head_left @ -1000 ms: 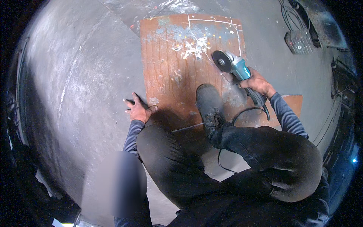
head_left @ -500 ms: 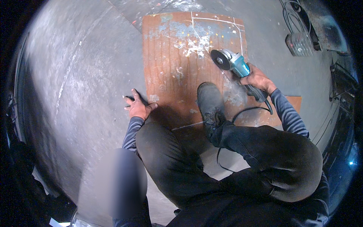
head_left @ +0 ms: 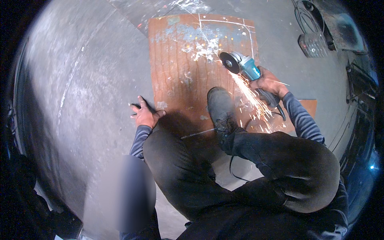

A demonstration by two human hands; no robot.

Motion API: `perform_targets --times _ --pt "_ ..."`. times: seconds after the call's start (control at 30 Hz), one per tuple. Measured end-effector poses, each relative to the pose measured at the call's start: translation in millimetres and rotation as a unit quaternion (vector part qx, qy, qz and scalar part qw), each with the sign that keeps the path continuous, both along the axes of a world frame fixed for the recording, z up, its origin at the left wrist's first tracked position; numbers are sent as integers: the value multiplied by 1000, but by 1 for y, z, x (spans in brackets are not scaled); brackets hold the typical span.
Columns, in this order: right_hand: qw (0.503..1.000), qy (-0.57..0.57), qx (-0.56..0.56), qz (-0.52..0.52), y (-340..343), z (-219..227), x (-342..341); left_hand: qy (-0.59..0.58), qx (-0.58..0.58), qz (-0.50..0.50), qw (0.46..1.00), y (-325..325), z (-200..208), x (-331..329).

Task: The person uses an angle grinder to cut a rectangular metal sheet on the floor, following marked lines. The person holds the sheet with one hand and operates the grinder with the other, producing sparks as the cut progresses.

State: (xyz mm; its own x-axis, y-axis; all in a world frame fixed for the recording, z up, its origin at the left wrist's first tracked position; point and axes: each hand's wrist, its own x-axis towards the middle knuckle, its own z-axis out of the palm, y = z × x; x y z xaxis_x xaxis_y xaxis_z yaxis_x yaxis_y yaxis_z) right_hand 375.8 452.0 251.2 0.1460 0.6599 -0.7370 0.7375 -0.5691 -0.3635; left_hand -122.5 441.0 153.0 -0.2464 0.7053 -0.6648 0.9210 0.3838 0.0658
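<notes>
My right hand [head_left: 270, 83] is wrapped round a teal and silver angle grinder [head_left: 245, 65] with a dark disc [head_left: 229, 63]. The disc's edge meets a rust-brown metal sheet [head_left: 180, 86]. Orange sparks [head_left: 253, 96] stream from there toward me, past my boot and over the grinder's cord. My left hand [head_left: 145, 115] rests with spread fingers on the grey floor, its thumb at the sheet's left edge. My black boot [head_left: 222, 106] stands on the sheet, between my hands. White lines and yellow dots mark the sheet's far part.
A coiled cable and a clear ribbed container [head_left: 313, 45] lie at the far right. A smaller brown piece [head_left: 307, 110] sits beyond my right forearm. The power cord [head_left: 233, 170] curves between my legs. At the lower left is a blurred rounded shape [head_left: 128, 194].
Sparks have appeared at the grinder's disc. The grinder and my right hand have shifted slightly left in view, along with the whole scene. My left hand keeps its place on the floor.
</notes>
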Motion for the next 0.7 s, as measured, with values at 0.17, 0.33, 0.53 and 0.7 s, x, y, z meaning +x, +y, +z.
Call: perform_targets --times 0.17,0.33,0.53,0.7 --pt "998 -56 21 36 -1 -3 -4 -3 -3 2 1000 0 3 2" --pt "998 -47 4 40 6 6 -9 -6 -6 14 1000 0 4 0" --pt "998 -49 0 26 3 -10 -1 -12 -7 37 999 3 12 9" --pt "999 -36 1 20 5 2 -7 -10 -5 36 999 1 10 7"
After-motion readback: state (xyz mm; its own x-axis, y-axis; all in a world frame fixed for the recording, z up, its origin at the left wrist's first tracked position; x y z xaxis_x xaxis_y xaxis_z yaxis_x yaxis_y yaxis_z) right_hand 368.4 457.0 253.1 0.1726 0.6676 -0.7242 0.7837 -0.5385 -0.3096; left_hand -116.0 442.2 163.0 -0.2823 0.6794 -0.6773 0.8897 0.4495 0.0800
